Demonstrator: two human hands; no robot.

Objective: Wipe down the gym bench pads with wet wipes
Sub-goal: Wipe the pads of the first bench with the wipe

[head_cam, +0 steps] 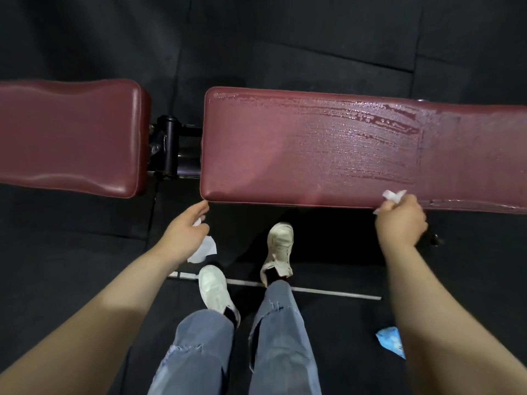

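Two maroon bench pads on a dark frame over black floor matting. Long pad (356, 149): wet streaks across its middle and right part. Short pad (68, 135): left of a gap showing the hinge (171, 146). Right hand (400, 222): at the long pad's near edge, fingers curled round a crumpled white wipe (392, 196). Left hand (185, 232): below the long pad's near-left corner, holding a second white wipe (204, 249). Blue wipe packet (390, 340): on the floor, near right. White shoes, blue jeans.
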